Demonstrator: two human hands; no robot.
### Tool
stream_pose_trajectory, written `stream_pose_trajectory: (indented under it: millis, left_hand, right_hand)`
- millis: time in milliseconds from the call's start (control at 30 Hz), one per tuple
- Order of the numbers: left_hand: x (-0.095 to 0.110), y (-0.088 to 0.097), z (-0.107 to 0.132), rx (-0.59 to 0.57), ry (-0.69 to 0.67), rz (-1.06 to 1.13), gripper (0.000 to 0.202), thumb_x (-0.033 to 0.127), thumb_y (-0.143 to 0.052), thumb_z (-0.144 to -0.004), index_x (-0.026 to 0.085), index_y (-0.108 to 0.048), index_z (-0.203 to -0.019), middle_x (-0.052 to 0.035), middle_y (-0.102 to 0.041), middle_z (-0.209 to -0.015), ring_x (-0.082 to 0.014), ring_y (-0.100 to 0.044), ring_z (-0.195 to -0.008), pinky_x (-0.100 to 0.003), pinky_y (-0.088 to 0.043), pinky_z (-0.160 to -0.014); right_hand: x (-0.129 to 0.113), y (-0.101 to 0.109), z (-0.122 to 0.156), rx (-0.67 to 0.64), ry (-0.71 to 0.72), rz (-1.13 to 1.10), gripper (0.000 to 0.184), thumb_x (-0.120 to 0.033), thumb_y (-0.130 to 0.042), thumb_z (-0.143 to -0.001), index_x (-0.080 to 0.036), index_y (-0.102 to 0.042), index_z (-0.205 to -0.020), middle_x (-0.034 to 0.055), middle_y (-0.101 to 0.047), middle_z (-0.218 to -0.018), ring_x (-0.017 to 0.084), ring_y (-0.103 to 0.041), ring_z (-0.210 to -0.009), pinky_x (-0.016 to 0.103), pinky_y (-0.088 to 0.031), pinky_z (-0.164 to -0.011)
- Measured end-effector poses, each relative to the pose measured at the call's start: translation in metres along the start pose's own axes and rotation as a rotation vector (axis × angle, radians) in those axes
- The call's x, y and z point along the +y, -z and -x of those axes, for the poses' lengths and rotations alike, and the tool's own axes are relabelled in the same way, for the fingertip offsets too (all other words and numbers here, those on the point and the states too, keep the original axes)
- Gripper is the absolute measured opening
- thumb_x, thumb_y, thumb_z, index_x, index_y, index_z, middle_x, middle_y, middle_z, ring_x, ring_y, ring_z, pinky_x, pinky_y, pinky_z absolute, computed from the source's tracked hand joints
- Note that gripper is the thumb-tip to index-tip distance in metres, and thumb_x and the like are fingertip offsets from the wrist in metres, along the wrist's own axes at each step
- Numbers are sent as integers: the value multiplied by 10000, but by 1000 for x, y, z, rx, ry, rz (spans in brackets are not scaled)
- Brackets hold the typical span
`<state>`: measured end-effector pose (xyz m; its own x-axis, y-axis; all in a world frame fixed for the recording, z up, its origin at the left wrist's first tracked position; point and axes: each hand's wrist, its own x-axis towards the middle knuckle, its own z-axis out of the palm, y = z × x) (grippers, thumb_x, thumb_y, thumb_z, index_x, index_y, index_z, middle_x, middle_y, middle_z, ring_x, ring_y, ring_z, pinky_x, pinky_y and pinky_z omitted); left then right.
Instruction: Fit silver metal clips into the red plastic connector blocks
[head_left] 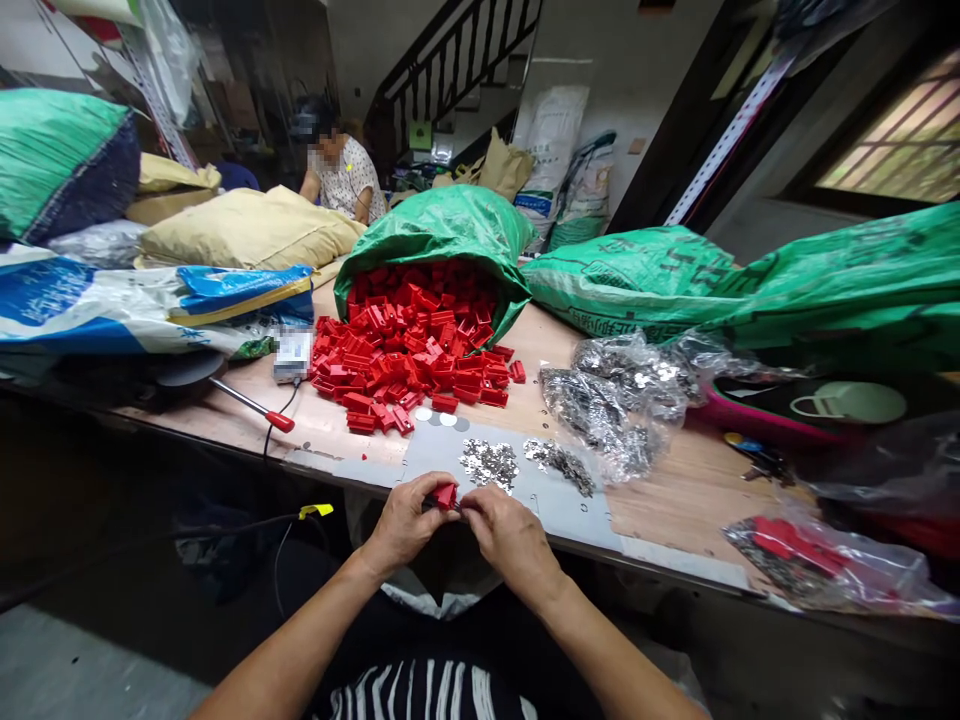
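Observation:
My left hand is closed round a small red plastic part at the front edge of the table. Close against it, my right hand pinches at the part's right end; a bit of something thin and metallic shows at the fingertips, too small to name. Just beyond the hands lies a pile of small shiny metal pieces, with a second, darker metal pile to its right. Farther back, a large heap of similar red plastic parts spills from the mouth of a green woven sack.
Clear plastic bags of metal pieces sit right of the heap. A red-handled lever juts out at the left. Green sacks and a tan sack line the back. A co-worker sits behind them. A pink-rimmed container stands right.

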<state>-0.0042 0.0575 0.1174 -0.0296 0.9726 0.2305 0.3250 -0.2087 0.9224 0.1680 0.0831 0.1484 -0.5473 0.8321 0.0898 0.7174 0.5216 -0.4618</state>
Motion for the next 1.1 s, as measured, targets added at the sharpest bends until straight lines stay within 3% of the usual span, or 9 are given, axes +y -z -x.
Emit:
stream_pose_trajectory:
  millis: [167, 267, 400, 500, 600, 767, 967, 1100]
  left_hand:
    - [4, 0, 9, 49, 31, 29, 275, 193, -710, -718, 216, -649, -985, -23, -688, -906, -177, -617, -823, -271, -447, -789]
    - [12, -1, 14, 121, 110, 156, 283, 195, -727, -708, 220, -634, -974, -3, -666, -858, -156, -600, -781, -256, -439, -767]
    - [30, -2, 16, 209, 302, 673, 226, 229, -697, -762, 222, -597, -964, 13, -651, -868, -142, -636, -832, -249, -449, -809]
    - [41, -1, 18, 154, 445, 1085, 131, 250, -673, -798, 174, -574, -757, -9, -674, -795, -174, -674, -875, -283, -462, -871]
    - [47, 0, 21, 142, 568, 1302, 146, 227, -656, -815, 146, -585, -716, -54, -706, -781, -204, -697, -858, -315, -494, -869]
    - [52, -5, 25, 210, 711, 1416, 196, 171, -511, -907, 71, -649, -811, -113, -713, -807, -167, -697, -734, -285, -547, -761]
    - [61, -11, 25, 200, 734, 1507, 233, 184, -497, -919, 71, -662, -799, -99, -703, -802, -148, -679, -713, -284, -563, -756]
    - [62, -13, 26, 214, 722, 1511, 246, 171, -486, -923, 70, -665, -787, -102, -700, -791, -146, -679, -713, -291, -565, -784]
  right_hand:
    - [12, 9, 6, 57, -39, -206, 177, -256, -412, -939, -221, -584, -969, 47, -613, -923, 187, -596, -873, 308, -459, -782]
    - [15, 14, 8, 54, 1, -304, 198, -288, -371, -959, -219, -556, -968, 48, -611, -909, 177, -590, -847, 300, -456, -776]
    - [11, 19, 9, -33, 27, -406, 190, -298, -346, -972, -225, -515, -1020, 10, -615, -790, 150, -582, -735, 267, -444, -712]
    - [1, 22, 9, -113, 70, -476, 264, -299, -349, -974, -231, -449, -1209, -31, -600, -683, 130, -566, -645, 248, -432, -687]
    - [-7, 24, 10, -160, 95, -474, 361, -325, -362, -975, -239, -410, -1322, -42, -599, -639, 123, -565, -610, 236, -423, -666]
    - [-12, 26, 13, -172, 135, -471, 363, -375, -385, -968, -228, -479, -1286, -26, -610, -664, 119, -565, -605, 224, -418, -634]
    - [-15, 27, 16, -139, 84, -548, 333, -391, -372, -967, -216, -534, -1200, -36, -565, -597, 117, -530, -533, 213, -414, -562]
    - [-17, 25, 16, -78, 102, -477, 286, -357, -367, -970, -232, -569, -1128, 17, -661, -787, 143, -604, -671, 232, -442, -641]
